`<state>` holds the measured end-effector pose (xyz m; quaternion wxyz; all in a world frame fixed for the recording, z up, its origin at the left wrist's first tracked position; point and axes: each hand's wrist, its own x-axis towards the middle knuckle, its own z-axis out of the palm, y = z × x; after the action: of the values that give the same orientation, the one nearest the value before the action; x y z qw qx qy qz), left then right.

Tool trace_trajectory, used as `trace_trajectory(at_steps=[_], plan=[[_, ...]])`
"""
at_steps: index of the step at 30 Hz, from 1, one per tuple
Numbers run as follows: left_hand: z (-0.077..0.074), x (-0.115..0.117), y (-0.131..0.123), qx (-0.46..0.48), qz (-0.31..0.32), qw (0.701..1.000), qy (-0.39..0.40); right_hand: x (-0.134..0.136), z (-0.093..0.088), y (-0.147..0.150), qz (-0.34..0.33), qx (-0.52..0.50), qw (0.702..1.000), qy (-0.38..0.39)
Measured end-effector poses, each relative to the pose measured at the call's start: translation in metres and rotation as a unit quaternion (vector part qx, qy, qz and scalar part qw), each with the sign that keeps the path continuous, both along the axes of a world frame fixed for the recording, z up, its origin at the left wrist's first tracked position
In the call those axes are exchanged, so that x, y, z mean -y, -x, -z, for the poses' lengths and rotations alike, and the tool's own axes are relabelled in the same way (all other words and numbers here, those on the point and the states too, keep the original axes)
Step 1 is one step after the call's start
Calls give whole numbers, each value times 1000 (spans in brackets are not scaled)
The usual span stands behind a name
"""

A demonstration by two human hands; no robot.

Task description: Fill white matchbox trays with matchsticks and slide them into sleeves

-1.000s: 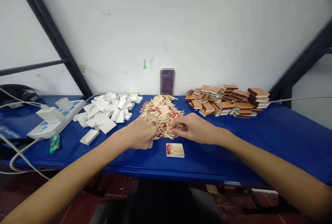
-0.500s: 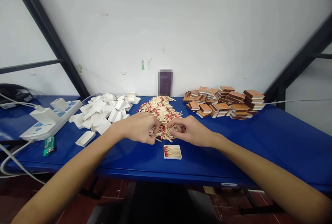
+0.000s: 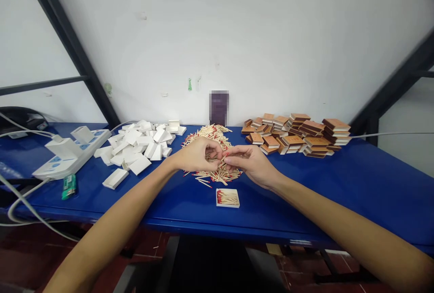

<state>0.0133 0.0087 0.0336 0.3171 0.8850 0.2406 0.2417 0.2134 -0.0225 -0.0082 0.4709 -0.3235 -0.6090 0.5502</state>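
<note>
A heap of red-tipped matches (image 3: 210,135) lies in the middle of the blue table (image 3: 366,180). My left hand (image 3: 195,155) and my right hand (image 3: 249,163) meet just above the heap's near edge, fingers pinched together on a small bunch of matches held between them. In front of the hands a small white tray (image 3: 228,197), partly filled with matches, rests near the table's front edge.
White empty trays (image 3: 139,146) are piled at the left. Brown matchbox sleeves (image 3: 298,134) are stacked at the right. A white power strip (image 3: 69,150) with cables and a green lighter (image 3: 68,186) sit at the far left. A dark box (image 3: 219,107) leans against the wall.
Both hands have risen from the table and come together over the heap with matches pinched between them. The filled tray has stayed where it was.
</note>
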Motion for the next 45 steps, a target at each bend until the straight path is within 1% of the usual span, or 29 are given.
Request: trace_trajectory(at_steps=[3,6,8,11,12,13,14,16,18,19,21,24,26,29,32,35,38,40,41,42,45], plan=[[8,1,-2,15,-9,1000,10,1,0,2,15,14,1000,-9],[13,4,-4,21,-26,999,-16,0,-2,1,34,42,998,-35],[14,5,-3,24,-35,997,-62,1,-4,-2,52,50,996,-54],[15,5,2,24,-46,984,-168,6,-12,-10,71,91,988,-105],[16,4,4,18,-50,976,-212,9,-16,-13,62,128,981,-134],[17,3,7,6,-54,965,-257,14,-19,-14,36,185,967,-171],[18,2,11,-13,-59,951,-303,19,-21,-15,0,238,950,-203],[20,0,17,-53,-76,921,-380,28,-25,-14,-70,312,912,-258],[21,1,21,-73,-93,900,-420,35,-25,-11,-102,366,880,-286],[21,1,22,-74,-99,897,-425,37,-25,-10,-109,387,869,-290],[20,3,22,-72,-103,900,-416,39,-24,-8,-115,412,856,-291],[19,8,18,-75,-93,914,-388,38,-21,-9,-106,404,856,-304],[20,11,14,-63,-78,924,-369,35,-19,-11,-64,380,866,-317],[23,17,6,-5,-59,945,-322,31,-15,-12,29,350,874,-337],[25,22,-1,62,-54,966,-247,26,-10,-12,107,328,867,-361],[26,25,-4,105,-53,977,-177,22,-7,-12,141,319,851,-393],[24,25,-5,114,-54,984,-129,19,-6,-13,142,326,832,-427],[22,24,-3,88,-51,985,-137,19,-8,-16,137,340,822,-436],[21,23,-1,66,-47,985,-153,20,-10,-17,118,352,822,-432],[20,23,2,39,-42,983,-173,21,-13,-19,86,364,827,-421],[15,24,14,-41,-36,975,-215,26,-20,-24,-49,394,840,-368]])
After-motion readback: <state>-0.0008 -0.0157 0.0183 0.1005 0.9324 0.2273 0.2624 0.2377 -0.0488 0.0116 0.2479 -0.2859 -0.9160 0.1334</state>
